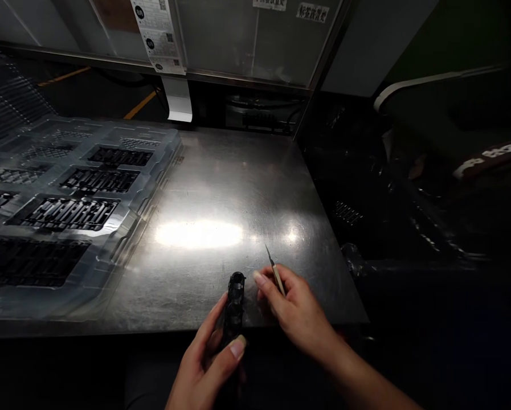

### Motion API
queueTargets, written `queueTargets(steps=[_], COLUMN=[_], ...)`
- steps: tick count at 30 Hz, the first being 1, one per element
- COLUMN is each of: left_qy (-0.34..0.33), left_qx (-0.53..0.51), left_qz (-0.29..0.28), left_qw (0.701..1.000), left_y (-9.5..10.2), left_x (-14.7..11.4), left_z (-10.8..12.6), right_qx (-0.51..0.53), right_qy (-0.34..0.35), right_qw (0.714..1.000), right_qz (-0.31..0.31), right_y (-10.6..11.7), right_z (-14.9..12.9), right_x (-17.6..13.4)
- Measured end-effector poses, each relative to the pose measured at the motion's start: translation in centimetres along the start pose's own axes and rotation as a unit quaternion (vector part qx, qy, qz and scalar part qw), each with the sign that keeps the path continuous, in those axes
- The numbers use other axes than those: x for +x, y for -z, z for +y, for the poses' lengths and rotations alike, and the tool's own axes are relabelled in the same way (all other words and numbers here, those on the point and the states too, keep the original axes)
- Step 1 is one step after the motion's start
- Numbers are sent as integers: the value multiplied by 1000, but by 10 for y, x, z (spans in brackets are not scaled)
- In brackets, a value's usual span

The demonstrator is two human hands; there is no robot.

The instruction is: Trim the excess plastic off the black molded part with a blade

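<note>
Hands: both work at the near edge of the steel table [246, 188], close together, just right of centre.
Left hand [206, 361]: closed around a long black plastic part [233, 310], thumb along its near right side and fingers behind it; the part stands tilted, its rounded top end leaning away over the table edge.
Right hand [295, 310]: pinched narrow on a slim knife [274, 270], held like a pen, the thin blade pointing up and far-left; the forefinger tip rests just beside the top of the part.
Blade and part: apart at this moment, though near; I cannot tell from here which edge of the part is meant.
Doing it well: I would judge it wise to keep the left grip firm and low, clear of the blade's path, and to bring the tip in with short, light strokes directed away from the holding thumb.
Left, farther off: clear plastic trays [122, 188] with rows of black parts in their pockets.
Far side: a panel with printed labels [156, 34] stuck on it.
Right: dark, little to make out.
</note>
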State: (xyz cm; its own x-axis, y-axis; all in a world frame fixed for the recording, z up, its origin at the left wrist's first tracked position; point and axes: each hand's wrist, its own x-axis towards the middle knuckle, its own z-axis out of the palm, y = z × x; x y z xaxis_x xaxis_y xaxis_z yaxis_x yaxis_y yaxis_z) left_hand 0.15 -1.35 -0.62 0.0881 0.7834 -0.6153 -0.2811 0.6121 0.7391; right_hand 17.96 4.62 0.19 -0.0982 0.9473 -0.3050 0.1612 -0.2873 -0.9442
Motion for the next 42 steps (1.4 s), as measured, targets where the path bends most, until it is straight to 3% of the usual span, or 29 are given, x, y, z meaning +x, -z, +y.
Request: queueTargets(steps=[2, 6, 8, 16, 29, 42], left_qy=[2, 7, 14, 41, 52, 66], left_qx=[-5, -14, -13, 11, 22, 27], left_qz=[4, -7, -7, 23, 40, 29], left_qw=[1000, 1000, 1000, 999, 998, 997], left_y=[0, -1, 0, -1, 0, 3], left_x=[0, 0, 0, 0, 0, -1], left_z=[1, 3, 3, 5, 7, 6], right_qx=[-34, -130, -168, -285, -326, -411], right_qy=[25, 66, 67, 137, 165, 234], right_qw=[999, 981, 973, 939, 924, 875], right_qz=[-3, -128, -146, -132, -111, -106], right_y=[11, 29, 34, 29, 32, 31], right_z=[-5, -19, -22, -4, 2, 6], right_x=[-4, -16, -19, -17, -16, -15])
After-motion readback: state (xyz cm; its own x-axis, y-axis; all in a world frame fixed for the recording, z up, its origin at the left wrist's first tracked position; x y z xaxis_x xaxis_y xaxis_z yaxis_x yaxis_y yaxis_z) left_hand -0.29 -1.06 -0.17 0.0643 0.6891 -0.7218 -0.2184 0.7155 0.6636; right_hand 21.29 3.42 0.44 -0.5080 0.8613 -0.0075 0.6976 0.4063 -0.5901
